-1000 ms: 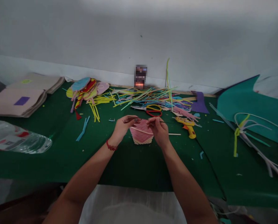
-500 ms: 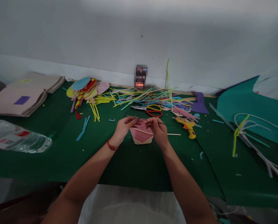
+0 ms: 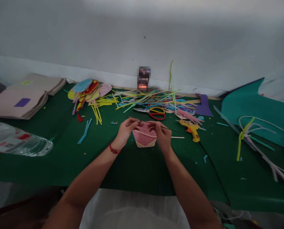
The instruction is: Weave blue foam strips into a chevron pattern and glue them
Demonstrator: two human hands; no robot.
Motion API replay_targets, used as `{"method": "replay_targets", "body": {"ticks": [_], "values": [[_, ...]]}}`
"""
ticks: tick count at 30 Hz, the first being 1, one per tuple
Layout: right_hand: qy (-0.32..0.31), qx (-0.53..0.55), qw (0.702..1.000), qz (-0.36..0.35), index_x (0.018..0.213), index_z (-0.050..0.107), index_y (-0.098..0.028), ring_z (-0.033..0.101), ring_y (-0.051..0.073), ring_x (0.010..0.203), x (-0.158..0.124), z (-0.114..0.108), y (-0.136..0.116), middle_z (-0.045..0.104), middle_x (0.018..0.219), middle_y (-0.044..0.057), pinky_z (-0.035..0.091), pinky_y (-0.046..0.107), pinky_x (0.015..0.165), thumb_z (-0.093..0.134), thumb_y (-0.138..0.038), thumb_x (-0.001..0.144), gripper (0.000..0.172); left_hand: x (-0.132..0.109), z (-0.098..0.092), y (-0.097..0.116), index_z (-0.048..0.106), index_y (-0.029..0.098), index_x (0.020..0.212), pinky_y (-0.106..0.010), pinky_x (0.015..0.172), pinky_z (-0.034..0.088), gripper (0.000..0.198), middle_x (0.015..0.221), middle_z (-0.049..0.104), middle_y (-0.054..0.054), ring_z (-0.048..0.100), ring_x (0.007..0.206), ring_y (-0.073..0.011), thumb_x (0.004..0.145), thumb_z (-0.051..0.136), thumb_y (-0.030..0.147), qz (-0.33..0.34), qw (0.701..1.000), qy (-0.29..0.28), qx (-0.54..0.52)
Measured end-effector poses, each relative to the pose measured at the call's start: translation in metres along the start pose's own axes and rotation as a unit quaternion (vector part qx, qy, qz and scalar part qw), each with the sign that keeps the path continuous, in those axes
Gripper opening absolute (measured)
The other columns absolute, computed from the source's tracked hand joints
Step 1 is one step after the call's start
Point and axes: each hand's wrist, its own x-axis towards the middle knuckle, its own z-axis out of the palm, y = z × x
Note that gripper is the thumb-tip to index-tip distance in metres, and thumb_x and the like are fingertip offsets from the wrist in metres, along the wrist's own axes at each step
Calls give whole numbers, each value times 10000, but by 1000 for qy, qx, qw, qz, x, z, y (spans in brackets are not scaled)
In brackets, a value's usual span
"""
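Observation:
A thin dark strip [image 3: 145, 121] runs across between my two hands. My left hand [image 3: 127, 128], with a red bracelet at the wrist, pinches its left part. My right hand [image 3: 162, 132] pinches it further right, and its end sticks out past the fingers. Just below the fingers lies a pink piece with V-shaped ridges and a pale lower edge [image 3: 144, 140]. A pale thin stick [image 3: 177, 137] reaches out to the right from beneath my right hand.
Scissors [image 3: 157, 115] and a heap of coloured strips [image 3: 151, 98] lie beyond my hands. A yellow glue gun [image 3: 193, 130] with a black cord is to the right. At left are a plastic bottle [image 3: 20, 140], flat cut-outs [image 3: 90, 90] and cardboard pieces [image 3: 10, 101]. Teal sheet [image 3: 251, 105] at right.
The dark strip has shifted slightly, its right end reaching a little further right and lower. The fingers of my right hand have moved slightly along with it.

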Motion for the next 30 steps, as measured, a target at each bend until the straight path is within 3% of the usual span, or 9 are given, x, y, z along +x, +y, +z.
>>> {"method": "replay_targets", "body": {"ticks": [5, 11, 21, 30], "values": [[27, 1, 1000, 2, 847, 720, -223, 649, 176, 717, 0, -1, 1, 697, 773, 33, 528, 322, 649, 541, -440, 874, 282, -1, 3, 1, 657, 164, 800, -264, 665, 501, 220, 814, 719, -64, 672, 799, -182, 705, 716, 353, -14, 1000, -23, -11], [-7, -19, 1000, -8, 881, 700, -225, 653, 178, 777, 1, 0, -5, 697, 865, 42, 540, 331, 713, 506, -446, 893, 294, -2, 6, 3, 668, 165, 854, -294, 690, 509, 295, 820, 717, -64, 669, 749, -181, 685, 727, 400, -39, 999, -33, -6], [-40, -11, 998, -39, 881, 706, -225, 639, 164, 799, 0, 1, -6, 682, 920, 42, 531, 309, 703, 500, -400, 908, 272, 0, 4, 5, 644, 132, 873, -268, 644, 498, 296, 768, 708, -59, 663, 719, -173, 744, 670, 397, -12, 1000, -16, 1], [-50, -20, 997, -59, 918, 728, -260, 647, 150, 805, -1, 1, -9, 704, 967, 24, 517, 292, 708, 513, -311, 914, 222, 1, 2, 3, 626, 141, 778, -257, 621, 484, 222, 701, 691, -42, 650, 661, -157, 769, 634, 363, 24, 999, -16, 17]]}}
